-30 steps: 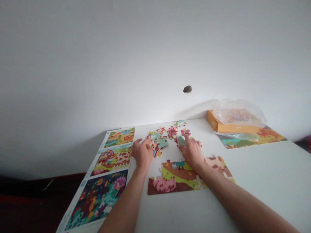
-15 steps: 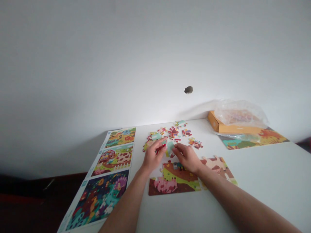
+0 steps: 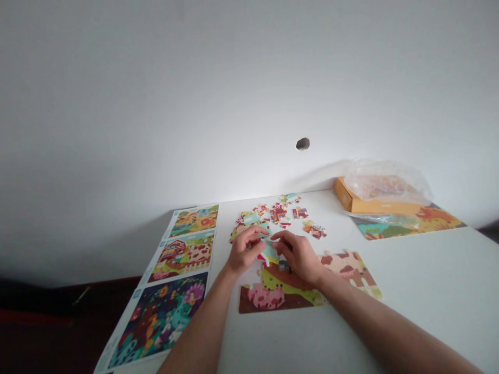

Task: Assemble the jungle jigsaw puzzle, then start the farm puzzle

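Both hands meet at the upper edge of a partly assembled jigsaw puzzle (image 3: 280,293) showing a pink pig, brown soil and green grass. Between them is a pale teal puzzle piece (image 3: 272,250) with some red on it, partly hidden by fingers. My left hand (image 3: 244,252) is closed at the piece's left side. From the right, my right hand (image 3: 299,255) pinches the same piece with thumb and fingers. A joined section with brown cow patches (image 3: 346,266) lies beyond my right wrist. Behind the hands spread several loose puzzle pieces (image 3: 278,213).
Along the left edge lies a sheet (image 3: 181,254) printed with three pictures. At the back right stands an orange box (image 3: 374,206) with a clear plastic bag (image 3: 390,179) on it, over another puzzle picture (image 3: 436,223). A wall (image 3: 234,104) rises behind the table.
The teal piece has come down toward me, from above the assembled puzzle to its upper edge. My hands have shifted only slightly with it.
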Action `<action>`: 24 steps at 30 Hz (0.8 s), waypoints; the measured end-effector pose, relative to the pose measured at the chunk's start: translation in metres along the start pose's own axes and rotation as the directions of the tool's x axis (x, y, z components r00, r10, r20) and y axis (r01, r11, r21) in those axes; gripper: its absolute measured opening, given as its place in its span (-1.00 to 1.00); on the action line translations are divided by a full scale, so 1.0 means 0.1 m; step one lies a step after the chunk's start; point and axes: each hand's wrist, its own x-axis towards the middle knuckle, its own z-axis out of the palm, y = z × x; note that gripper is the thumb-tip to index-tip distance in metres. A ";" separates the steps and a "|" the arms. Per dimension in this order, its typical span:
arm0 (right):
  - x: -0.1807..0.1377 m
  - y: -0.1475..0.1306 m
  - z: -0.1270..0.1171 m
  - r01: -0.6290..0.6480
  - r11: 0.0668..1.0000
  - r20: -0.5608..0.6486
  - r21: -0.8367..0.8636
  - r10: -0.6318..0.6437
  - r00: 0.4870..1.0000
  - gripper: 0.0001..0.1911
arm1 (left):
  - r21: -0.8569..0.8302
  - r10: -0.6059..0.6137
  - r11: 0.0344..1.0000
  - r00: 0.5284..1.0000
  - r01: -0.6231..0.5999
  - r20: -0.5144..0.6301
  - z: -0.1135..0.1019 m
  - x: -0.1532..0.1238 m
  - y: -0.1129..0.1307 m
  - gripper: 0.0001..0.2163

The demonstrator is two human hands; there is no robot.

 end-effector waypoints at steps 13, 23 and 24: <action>-0.09 -0.01 -0.03 0.199 0.807 0.303 -0.556 -0.026 0.953 0.33 | 0.204 0.081 0.979 0.924 -0.003 -0.374 -0.04 -0.02 -0.10 -0.79; -0.03 -0.03 -0.08 0.253 0.866 0.229 -0.431 -0.167 0.959 -0.19 | 0.258 0.088 0.966 0.976 -0.034 -0.201 -0.03 -0.02 -0.01 -0.86; -0.03 -0.05 -0.05 0.262 0.879 0.209 -0.399 -0.191 0.959 -0.34 | 0.255 0.071 0.966 0.984 -0.028 -0.162 -0.02 -0.02 0.00 -0.87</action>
